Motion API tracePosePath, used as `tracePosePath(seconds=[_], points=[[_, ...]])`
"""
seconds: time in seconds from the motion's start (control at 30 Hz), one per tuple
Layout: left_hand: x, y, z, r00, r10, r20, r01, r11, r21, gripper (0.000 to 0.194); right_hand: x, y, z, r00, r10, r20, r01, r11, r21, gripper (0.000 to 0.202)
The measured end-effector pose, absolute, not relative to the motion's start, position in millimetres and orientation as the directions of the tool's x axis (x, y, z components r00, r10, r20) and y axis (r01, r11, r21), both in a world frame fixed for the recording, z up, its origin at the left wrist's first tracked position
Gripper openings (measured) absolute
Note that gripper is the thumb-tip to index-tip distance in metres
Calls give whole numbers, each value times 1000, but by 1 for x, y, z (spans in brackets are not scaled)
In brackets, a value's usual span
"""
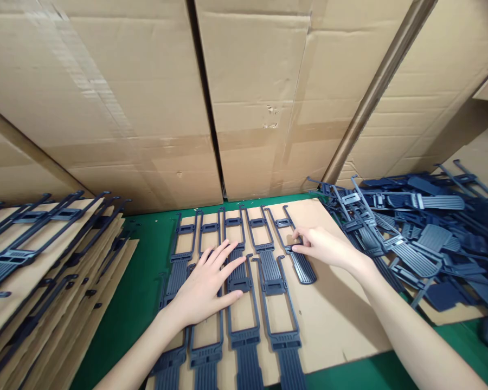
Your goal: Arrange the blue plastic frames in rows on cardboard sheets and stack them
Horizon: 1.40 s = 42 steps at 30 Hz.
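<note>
"Toward the far right corner of the cardboard sheet (331, 336), where's that dark ribbed part (303, 268) sitting?"

"It lies flat on the cardboard, hooked ends near the far edge, ribbed paddle angled toward the near edge. The right hand (323, 246) pinches its frame between thumb and fingertips."

"So how complete is the layout?"

"Mostly laid out, I'd judge. Counting that one, the far row has five. The near row (244, 338) has four, the leftmost partly hidden by the left forearm."

"And the other hand?"

"The left hand (205, 284) is spread, palm down, over the middle parts where the two rows meet. Nothing is gripped in it."

"What's unfilled?"

"The right end of the near row: bare cardboard runs from there to the right edge."

"Any loose parts?"

"Plenty. A tangled heap (435, 238) lies along and beyond the right edge."

"And off the left edge?"

"Past a strip of green desk (142, 244), a stack of cardboard sheets (120, 265) with similar parts on and between them. Those look done to me. Large cartons (264, 108) stand behind the far edge."
</note>
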<state>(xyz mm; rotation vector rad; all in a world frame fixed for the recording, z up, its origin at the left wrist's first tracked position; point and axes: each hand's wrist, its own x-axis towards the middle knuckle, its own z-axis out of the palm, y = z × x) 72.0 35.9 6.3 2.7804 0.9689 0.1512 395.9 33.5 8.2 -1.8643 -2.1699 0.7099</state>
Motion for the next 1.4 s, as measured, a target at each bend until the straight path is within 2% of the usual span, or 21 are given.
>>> tracePosePath(seconds=[0.13,0.23,0.43,0.83,1.03,1.17,1.27,1.33,1.4], points=[[72,36,6,779,627,9,613,-764,202,57,394,33,12,-185,966,-179,873,78,-482,20],[72,36,7,777,630,8,617,-763,194,57,398,35,7,-141,976,-166,898,55,-436,23],[72,36,7,780,625,17,611,-768,194,56,400,43,-9,-41,999,18,946,45,-320,18],[72,37,5,780,625,46,603,-768,217,57,380,37,1,-83,996,33,943,89,-320,18],[71,38,4,785,618,38,603,-777,182,57,381,39,-7,-98,992,76,914,120,-388,17],[71,39,4,790,610,53,594,-784,180,56,395,40,11,-87,988,124,901,131,-413,15],[71,39,3,786,616,46,600,-779,181,56,430,39,29,58,969,242,931,35,-364,20],[70,39,3,783,620,37,606,-775,179,56,459,35,37,218,933,286,940,-122,-318,27],[70,39,2,785,619,34,604,-777,178,56,485,30,40,385,889,247,912,-325,-252,37]])
